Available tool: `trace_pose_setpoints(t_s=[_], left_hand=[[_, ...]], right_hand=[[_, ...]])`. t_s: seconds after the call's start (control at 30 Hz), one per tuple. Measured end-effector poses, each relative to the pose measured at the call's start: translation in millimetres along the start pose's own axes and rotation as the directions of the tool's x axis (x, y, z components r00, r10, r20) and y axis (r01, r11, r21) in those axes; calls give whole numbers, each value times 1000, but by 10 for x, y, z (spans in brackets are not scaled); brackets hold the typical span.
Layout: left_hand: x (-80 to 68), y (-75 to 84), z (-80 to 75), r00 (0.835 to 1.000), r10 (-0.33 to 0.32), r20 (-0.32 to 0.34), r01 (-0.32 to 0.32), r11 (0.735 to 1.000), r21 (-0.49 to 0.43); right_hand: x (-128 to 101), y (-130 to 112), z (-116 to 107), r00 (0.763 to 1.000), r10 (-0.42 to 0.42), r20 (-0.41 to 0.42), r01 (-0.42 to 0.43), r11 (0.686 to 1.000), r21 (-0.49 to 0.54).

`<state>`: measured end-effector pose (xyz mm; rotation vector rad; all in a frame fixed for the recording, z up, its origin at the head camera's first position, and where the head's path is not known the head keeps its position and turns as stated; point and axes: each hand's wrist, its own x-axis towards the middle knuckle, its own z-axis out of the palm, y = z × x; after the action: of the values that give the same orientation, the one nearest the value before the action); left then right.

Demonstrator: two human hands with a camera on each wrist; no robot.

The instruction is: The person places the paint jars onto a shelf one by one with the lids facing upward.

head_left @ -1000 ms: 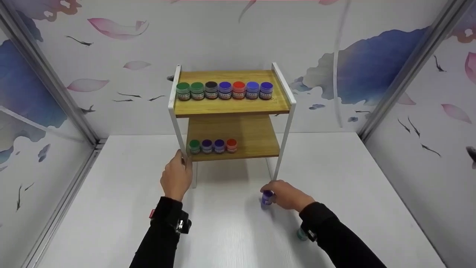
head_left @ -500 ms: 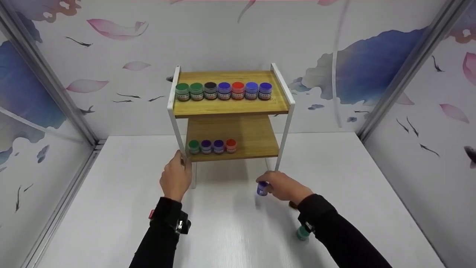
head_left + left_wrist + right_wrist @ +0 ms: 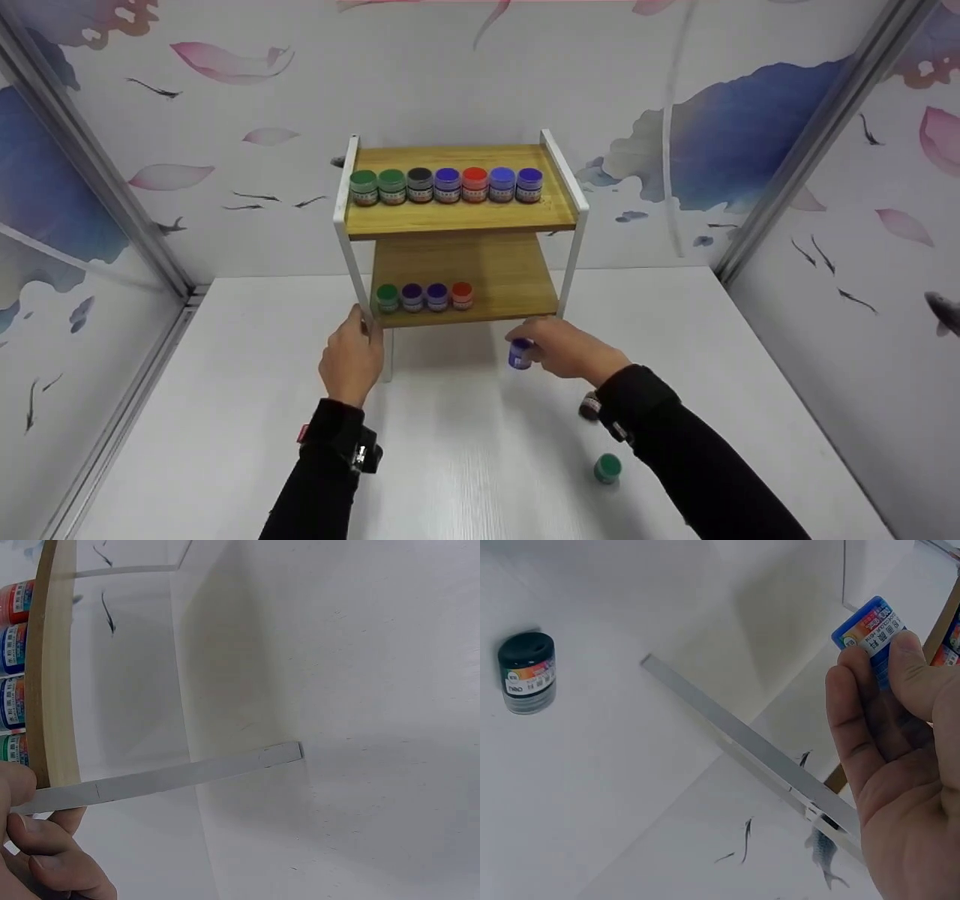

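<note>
My left hand [image 3: 351, 364] grips the front left leg [image 3: 165, 780] of a small two-tier shelf at the lower board's height. In the right hand [image 3: 574, 351], a blue paint jar [image 3: 519, 355] is pinched between thumb and fingers, just in front of the lower board's right front corner. The right wrist view shows the label of that blue jar [image 3: 871, 628] facing the camera. On the lower wooden board [image 3: 510, 296] stands a row of green, purple and red-lidded paint jars [image 3: 437, 298]. Several more jars [image 3: 448, 186] line the upper board [image 3: 450, 217].
A dark-lidded jar [image 3: 590, 406] stands on the white table [image 3: 247, 450] beside my right sleeve, and a green jar [image 3: 607, 469] stands nearer. The shelf's right front leg [image 3: 750, 742] is close to my right hand. Patterned white walls [image 3: 262, 97] enclose the table.
My right hand has lifted the blue jar and carried it forward and slightly left toward the lower board. The dark-lidded jar has come into sight from behind the sleeve. The left hand keeps its hold.
</note>
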<state>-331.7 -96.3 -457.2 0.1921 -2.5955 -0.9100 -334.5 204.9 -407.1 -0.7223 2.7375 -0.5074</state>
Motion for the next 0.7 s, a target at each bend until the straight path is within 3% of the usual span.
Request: trace_pose_setpoints(t_s=[0.3,0.7], left_hand=[[2,-8,-1,1000,3,-4,-3,1000,-6],[-3,2,-1,999,-29,25,29,1000,0]], right_hand=[[83,-103,-196,998,-36,-60,35,999,-8],[193,-217,-296,986,-75,-152,60,993,-97]])
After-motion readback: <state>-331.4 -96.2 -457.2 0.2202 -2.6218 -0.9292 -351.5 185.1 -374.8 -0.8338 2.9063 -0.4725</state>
